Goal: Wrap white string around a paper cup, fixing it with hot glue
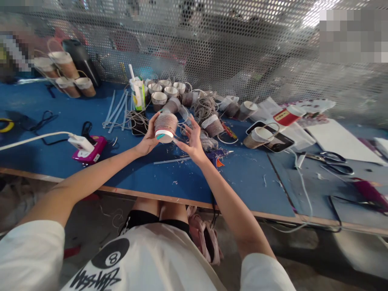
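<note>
A paper cup wound with brown cord point(166, 122) is held up over the table, tilted so that its white base with a teal mark faces me. My left hand point(148, 139) grips its left side, fingers closed round it. To the right of the cup, my right hand point(193, 140) has its fingers spread apart. Its thumb tip is close to the cup's base; whether it touches I cannot tell. Behind my hands lies a tangled heap of cord point(206, 106). A glue gun point(216, 154) rests on the table by my right wrist.
Several cord-wrapped cups point(159, 99) stand at the back beside a drink carton point(138, 95). Glue sticks point(121, 109) and a pink power socket point(91, 149) lie leftward. On the right are a phone point(280, 139), scissors point(329, 159) and white paper point(342, 139). Perforated metal point(212, 44) borders the table point(145, 176).
</note>
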A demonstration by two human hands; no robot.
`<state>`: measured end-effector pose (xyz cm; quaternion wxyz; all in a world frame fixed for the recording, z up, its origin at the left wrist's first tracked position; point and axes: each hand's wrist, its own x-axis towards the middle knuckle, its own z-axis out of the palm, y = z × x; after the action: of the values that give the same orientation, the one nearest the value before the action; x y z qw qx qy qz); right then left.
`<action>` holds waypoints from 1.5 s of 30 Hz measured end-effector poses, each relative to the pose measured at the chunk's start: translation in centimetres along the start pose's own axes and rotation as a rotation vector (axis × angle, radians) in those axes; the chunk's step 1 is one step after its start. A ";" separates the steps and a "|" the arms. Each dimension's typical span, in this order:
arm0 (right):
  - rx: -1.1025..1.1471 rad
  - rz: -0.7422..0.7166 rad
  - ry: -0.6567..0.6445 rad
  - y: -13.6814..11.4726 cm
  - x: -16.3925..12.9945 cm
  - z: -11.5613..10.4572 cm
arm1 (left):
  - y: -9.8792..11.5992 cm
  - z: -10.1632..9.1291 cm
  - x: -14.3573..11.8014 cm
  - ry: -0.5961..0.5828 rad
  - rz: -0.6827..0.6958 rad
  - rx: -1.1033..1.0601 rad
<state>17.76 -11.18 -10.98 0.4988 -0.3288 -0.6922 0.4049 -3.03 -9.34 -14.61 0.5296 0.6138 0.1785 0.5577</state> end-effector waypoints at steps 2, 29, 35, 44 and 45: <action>-0.025 -0.011 -0.086 0.0 -0.1 0.0 | -0.1 0.1 -0.1 -0.024 -0.014 -0.009; -0.310 -0.244 -0.131 -0.8 -0.8 0.2 | 0.0 -0.1 0.2 0.098 0.266 0.725; -0.098 -0.132 -0.034 -0.3 -0.6 0.7 | -0.3 0.2 0.1 0.130 0.256 0.623; -0.062 -0.104 -0.059 -0.3 -0.7 0.6 | -1.1 0.1 0.3 0.164 0.234 0.462; -0.085 -0.110 -0.037 -0.3 -0.6 0.5 | -1.3 0.0 0.3 0.173 0.233 0.455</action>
<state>17.40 -11.96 -11.09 0.4930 -0.3035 -0.7349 0.3533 -2.48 -8.57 -15.54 0.2930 0.6833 0.2720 0.6110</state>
